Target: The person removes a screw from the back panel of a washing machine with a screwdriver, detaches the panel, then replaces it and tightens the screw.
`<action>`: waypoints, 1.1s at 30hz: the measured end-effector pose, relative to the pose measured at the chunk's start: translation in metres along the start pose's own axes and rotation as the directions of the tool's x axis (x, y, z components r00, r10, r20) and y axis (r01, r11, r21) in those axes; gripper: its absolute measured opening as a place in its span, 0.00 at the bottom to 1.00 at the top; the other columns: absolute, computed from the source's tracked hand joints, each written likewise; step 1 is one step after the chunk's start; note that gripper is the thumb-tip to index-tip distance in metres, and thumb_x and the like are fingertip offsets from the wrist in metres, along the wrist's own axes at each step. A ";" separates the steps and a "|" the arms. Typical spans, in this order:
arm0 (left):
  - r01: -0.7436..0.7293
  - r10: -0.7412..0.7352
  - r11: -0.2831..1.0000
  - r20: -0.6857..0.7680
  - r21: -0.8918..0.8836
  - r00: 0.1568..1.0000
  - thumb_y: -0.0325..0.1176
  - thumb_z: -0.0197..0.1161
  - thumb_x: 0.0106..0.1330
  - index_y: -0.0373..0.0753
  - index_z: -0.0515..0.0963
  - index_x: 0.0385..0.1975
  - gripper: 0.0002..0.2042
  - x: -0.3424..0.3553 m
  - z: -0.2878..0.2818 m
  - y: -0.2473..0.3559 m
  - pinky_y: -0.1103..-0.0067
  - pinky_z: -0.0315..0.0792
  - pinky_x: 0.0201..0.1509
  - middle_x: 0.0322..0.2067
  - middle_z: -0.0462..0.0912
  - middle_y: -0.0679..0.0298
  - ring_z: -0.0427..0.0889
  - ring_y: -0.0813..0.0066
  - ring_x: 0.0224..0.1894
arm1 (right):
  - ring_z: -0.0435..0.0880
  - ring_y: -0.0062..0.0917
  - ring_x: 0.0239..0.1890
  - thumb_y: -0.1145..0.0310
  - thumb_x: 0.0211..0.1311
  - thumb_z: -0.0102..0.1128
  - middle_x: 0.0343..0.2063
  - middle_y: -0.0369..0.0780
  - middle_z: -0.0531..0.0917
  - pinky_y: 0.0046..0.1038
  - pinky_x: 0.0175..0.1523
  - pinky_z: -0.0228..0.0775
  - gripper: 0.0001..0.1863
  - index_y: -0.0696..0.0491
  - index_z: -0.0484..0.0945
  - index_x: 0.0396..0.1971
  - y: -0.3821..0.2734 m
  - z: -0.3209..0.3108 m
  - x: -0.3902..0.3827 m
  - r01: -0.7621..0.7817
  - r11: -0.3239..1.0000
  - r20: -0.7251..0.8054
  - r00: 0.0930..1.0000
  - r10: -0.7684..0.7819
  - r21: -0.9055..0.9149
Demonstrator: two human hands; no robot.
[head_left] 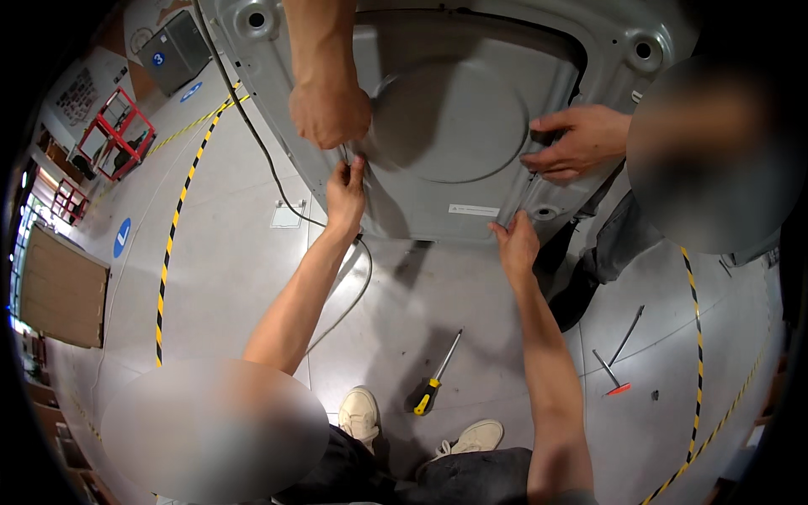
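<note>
A grey metal panel with a round raised ring and a small label is in front of me, within a larger grey metal frame with holes. My left hand grips the panel's left edge, fingers bent round it, just below a co-worker's hand. My right hand pinches the panel's lower right edge. Another co-worker's hand holds the right side higher up, beside a person in dark trousers.
Below lie a yellow-black screwdriver and a T-shaped tool with red. A cable runs down the left, past striped floor tape, red carts and a brown board. My feet are at the bottom.
</note>
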State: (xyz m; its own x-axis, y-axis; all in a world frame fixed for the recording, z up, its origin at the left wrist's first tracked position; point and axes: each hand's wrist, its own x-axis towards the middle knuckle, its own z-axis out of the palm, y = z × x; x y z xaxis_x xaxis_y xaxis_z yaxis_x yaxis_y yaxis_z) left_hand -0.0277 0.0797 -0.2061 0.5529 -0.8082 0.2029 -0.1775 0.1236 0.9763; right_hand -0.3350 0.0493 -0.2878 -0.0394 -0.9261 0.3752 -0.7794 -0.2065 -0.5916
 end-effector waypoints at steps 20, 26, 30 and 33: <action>-0.040 0.067 0.970 -0.106 0.238 0.992 0.44 0.58 0.68 0.29 0.75 0.25 0.20 0.002 -0.012 -0.010 0.73 0.67 0.32 0.18 0.74 0.59 0.68 0.70 0.22 | 0.76 0.43 0.33 0.55 0.48 0.70 0.26 0.42 0.76 0.39 0.37 0.67 0.23 0.54 0.67 0.30 0.013 0.020 -0.001 0.058 0.998 -0.103 0.993 -0.059 -0.009; 0.133 -0.130 0.968 0.028 -0.211 0.991 0.47 0.58 0.69 0.35 0.75 0.42 0.18 -0.009 0.003 -0.010 0.81 0.65 0.38 0.30 0.75 0.69 0.68 0.80 0.33 | 0.75 0.41 0.35 0.52 0.48 0.70 0.28 0.40 0.76 0.37 0.39 0.67 0.24 0.53 0.67 0.31 0.018 0.022 -0.006 -0.035 0.999 -0.071 0.997 0.036 0.022; 0.212 -0.168 0.896 0.144 -0.391 0.975 0.51 0.59 0.67 0.32 0.74 0.46 0.24 -0.004 0.000 -0.014 0.80 0.63 0.53 0.42 0.77 0.64 0.70 0.77 0.45 | 0.76 0.40 0.36 0.53 0.47 0.71 0.30 0.40 0.77 0.36 0.41 0.67 0.24 0.54 0.68 0.32 0.013 0.020 -0.006 -0.077 0.996 -0.029 0.996 0.078 0.048; 0.229 -0.176 0.875 0.162 -0.426 0.971 0.53 0.59 0.66 0.31 0.72 0.49 0.28 -0.003 0.003 -0.013 0.80 0.63 0.57 0.46 0.78 0.63 0.71 0.75 0.50 | 0.77 0.41 0.38 0.54 0.49 0.71 0.32 0.42 0.78 0.37 0.42 0.68 0.24 0.55 0.70 0.35 0.015 0.019 -0.007 -0.086 0.994 -0.017 0.996 0.087 0.065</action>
State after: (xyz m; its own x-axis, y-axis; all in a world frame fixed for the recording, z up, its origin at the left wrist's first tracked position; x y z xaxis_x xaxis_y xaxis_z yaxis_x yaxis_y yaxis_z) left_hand -0.0292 0.0788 -0.2198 0.4366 -0.8995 0.0132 0.3182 0.1681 0.9330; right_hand -0.3344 0.0463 -0.3132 -0.1180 -0.9352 0.3340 -0.7307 -0.1460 -0.6669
